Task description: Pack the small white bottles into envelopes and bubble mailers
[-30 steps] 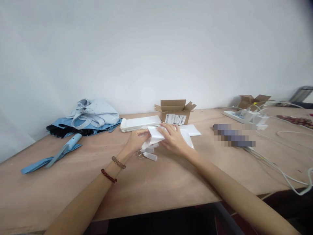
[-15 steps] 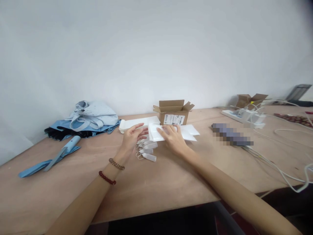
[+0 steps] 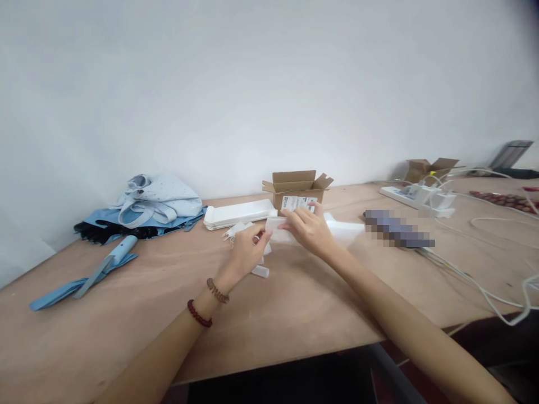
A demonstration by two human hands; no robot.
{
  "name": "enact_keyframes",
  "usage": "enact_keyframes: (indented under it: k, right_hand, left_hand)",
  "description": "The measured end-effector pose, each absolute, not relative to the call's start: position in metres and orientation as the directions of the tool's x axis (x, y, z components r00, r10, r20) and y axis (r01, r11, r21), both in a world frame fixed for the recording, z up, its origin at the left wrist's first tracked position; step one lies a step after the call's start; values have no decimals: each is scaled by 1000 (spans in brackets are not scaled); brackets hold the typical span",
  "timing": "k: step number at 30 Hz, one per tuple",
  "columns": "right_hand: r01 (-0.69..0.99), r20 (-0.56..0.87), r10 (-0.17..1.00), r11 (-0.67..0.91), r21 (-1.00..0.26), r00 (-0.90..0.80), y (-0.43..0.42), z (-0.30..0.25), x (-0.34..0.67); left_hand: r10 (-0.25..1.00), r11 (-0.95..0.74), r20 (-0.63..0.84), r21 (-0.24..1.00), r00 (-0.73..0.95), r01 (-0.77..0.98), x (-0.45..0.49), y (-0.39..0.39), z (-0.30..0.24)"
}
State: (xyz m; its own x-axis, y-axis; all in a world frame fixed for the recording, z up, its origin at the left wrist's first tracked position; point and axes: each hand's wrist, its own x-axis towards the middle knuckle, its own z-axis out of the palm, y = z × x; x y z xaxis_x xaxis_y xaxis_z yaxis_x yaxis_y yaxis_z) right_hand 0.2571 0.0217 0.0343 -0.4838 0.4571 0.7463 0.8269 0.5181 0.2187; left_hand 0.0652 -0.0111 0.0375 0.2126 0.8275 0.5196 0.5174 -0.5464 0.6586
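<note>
My left hand (image 3: 245, 255) is curled over a cluster of small clear bottles (image 3: 260, 270) on the wooden table (image 3: 269, 314), its fingers pinched on one of them. My right hand (image 3: 309, 229) rests flat, fingers out, on a stack of white flat bags (image 3: 343, 230) just in front of a small open cardboard box (image 3: 296, 189). Another white stack (image 3: 238, 214) lies left of the box. Which bottle the left fingers hold is hidden by the hand.
A blue umbrella and pale blue cloth bag (image 3: 158, 199) lie at the back left, with a blue strap (image 3: 80, 279) nearer. At the right sit a power strip (image 3: 416, 196), white cables (image 3: 475, 283), a second cardboard box (image 3: 427, 168) and a blurred patch.
My left hand moved from spread above the bottles to closed down on them. My right hand slid the white bags rightward and farther back, toward the box.
</note>
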Motion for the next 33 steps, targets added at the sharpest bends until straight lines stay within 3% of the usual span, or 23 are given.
enact_keyframes:
  k: [4, 7, 9, 11, 14, 17, 21, 24, 33]
  right_hand:
    - [855, 703, 557, 498, 143, -442, 29, 41, 267]
    - [862, 535, 707, 500, 85, -462, 36, 40, 271]
    - [868, 434, 779, 496, 14, -452, 40, 35, 273]
    - [872, 370, 827, 482, -78, -424, 45, 29, 274]
    - [869, 302, 879, 441, -223, -369, 51, 17, 275]
    - [867, 262, 902, 411, -281, -343, 56, 7, 274]
    - [849, 276, 889, 440, -293, -366, 59, 1, 271]
    - [853, 291, 883, 446, -270, -369, 60, 0, 269]
    - [874, 320, 876, 438, -210, -362, 64, -1, 266]
  left_hand:
    - [931, -327, 264, 910, 252, 254, 81, -13, 29]
    - [935, -207, 130, 956, 331, 207, 91, -16, 15]
    - [925, -224, 114, 934, 362, 278, 97, -20, 9]
    - [913, -330, 168, 840, 372, 430, 100, -27, 5]
    - [849, -525, 300, 560, 434, 641, 103, -38, 2]
    - [750, -642, 412, 264, 518, 720, 103, -43, -3]
    - [651, -662, 456, -50, 607, 748, 101, -44, -6]
    - [603, -663, 482, -140, 636, 735, 102, -42, -6]
    - [642, -704, 311, -125, 701, 699, 106, -36, -19]
